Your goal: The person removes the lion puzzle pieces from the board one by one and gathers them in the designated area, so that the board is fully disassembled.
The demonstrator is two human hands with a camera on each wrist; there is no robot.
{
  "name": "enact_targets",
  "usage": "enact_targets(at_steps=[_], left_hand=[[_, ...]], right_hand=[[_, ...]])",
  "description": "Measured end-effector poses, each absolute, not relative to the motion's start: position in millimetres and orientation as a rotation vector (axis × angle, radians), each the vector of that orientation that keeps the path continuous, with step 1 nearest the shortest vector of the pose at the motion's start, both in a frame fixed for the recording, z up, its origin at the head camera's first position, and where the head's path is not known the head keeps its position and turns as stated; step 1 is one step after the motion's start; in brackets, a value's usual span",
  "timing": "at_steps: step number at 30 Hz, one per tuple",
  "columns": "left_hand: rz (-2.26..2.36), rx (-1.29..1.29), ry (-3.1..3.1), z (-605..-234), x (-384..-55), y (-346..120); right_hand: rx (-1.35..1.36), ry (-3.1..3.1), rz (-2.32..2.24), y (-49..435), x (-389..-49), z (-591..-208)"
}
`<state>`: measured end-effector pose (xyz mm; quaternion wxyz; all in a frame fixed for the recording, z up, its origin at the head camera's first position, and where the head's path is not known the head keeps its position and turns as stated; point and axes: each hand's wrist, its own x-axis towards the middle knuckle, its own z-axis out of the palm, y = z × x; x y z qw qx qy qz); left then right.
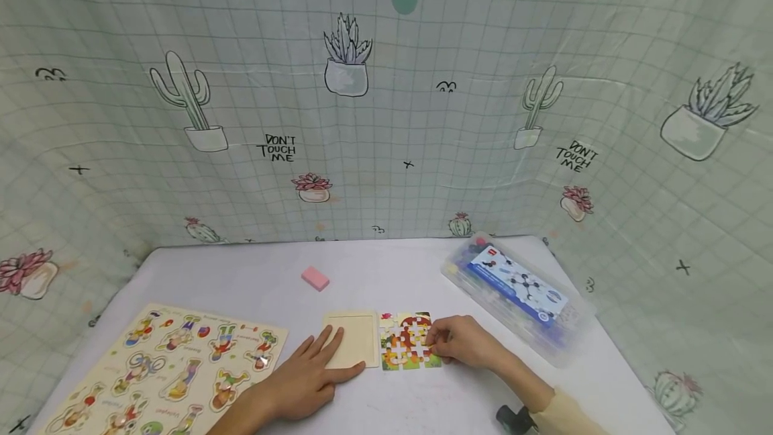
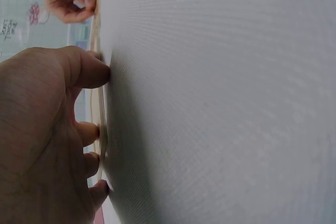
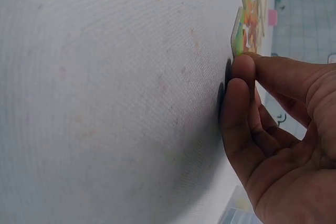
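Observation:
My left hand [image 1: 302, 381] lies with spread, straight fingers on the left and lower edges of a shallow wooden puzzle tray [image 1: 357, 337]. In the left wrist view, its fingertips touch the tray's thin rim [image 2: 103, 124]. Just right of the tray is a colourful jigsaw puzzle [image 1: 412, 335], its pieces laid in a square with white gaps between some. At the puzzle's right edge, my right hand [image 1: 468, 342] pinches a puzzle piece between thumb and curled fingers. The right wrist view shows those fingertips [image 3: 242, 69] low over the cloth, mostly hiding the piece.
A large wooden board with sports figures [image 1: 181, 378] covers the left front. Behind the tray lies a pink block [image 1: 315, 278]. A clear plastic case with a blue label [image 1: 519, 284] stands at right, and a dark object [image 1: 513, 419] sits by the right sleeve. Patterned curtains surround the table.

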<state>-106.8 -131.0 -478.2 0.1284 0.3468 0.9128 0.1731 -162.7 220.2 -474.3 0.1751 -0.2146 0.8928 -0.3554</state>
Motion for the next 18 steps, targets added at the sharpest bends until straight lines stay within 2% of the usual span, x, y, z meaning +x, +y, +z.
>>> enact_targets(at_steps=[13, 18], left_hand=[[0.538, 1.000, 2.652, -479.8, -108.9, -134.3], [0.612, 1.001, 2.675, -475.5, -113.4, -132.9]], right_hand=[[-0.601, 2.529, -1.042, 221.6, -164.1, -476.3], [-0.486, 2.676, -1.058, 221.4, -171.2, -474.1]])
